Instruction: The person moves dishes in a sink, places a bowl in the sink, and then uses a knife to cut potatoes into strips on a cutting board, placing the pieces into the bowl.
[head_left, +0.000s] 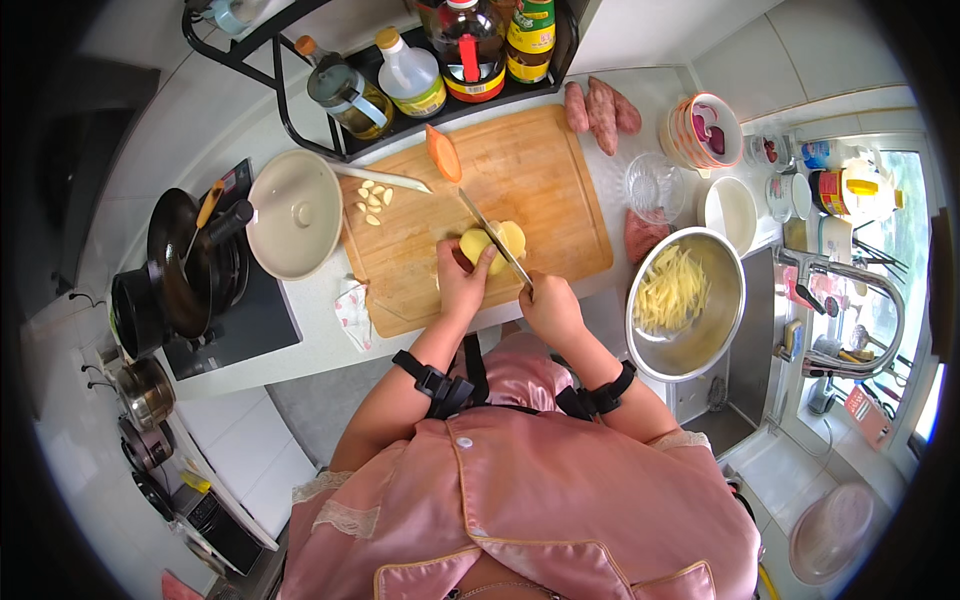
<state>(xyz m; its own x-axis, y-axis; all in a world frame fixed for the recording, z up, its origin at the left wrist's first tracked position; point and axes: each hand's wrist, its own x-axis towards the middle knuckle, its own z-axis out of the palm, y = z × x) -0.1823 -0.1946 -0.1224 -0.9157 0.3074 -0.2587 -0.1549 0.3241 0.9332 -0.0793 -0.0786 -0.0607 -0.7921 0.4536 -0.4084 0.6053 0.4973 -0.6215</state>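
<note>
My right hand (553, 304) is closed around the handle of a kitchen knife (491, 232), whose blade lies across a peeled yellow potato. With its fingers at the near left side, my left hand (463, 281) holds the potato (475, 244); slices (513, 236) lie right of the blade. All this is on a wooden cutting board (555, 165). Farther back on the board are a cut carrot piece (444, 155), several peeled garlic cloves (373, 199) and a white scallion stalk (390, 178). To the right, a steel bowl (724, 330) holds potato strips (670, 291).
A large cream bowl (294, 214) stands left of the board, beside pans (176, 262) on a black stove (247, 330). Bottles (412, 79) line a rack behind. Sweet potatoes (602, 112), stacked bowls (682, 135) and a glass bowl (655, 187) are back right; the sink (750, 360) is right.
</note>
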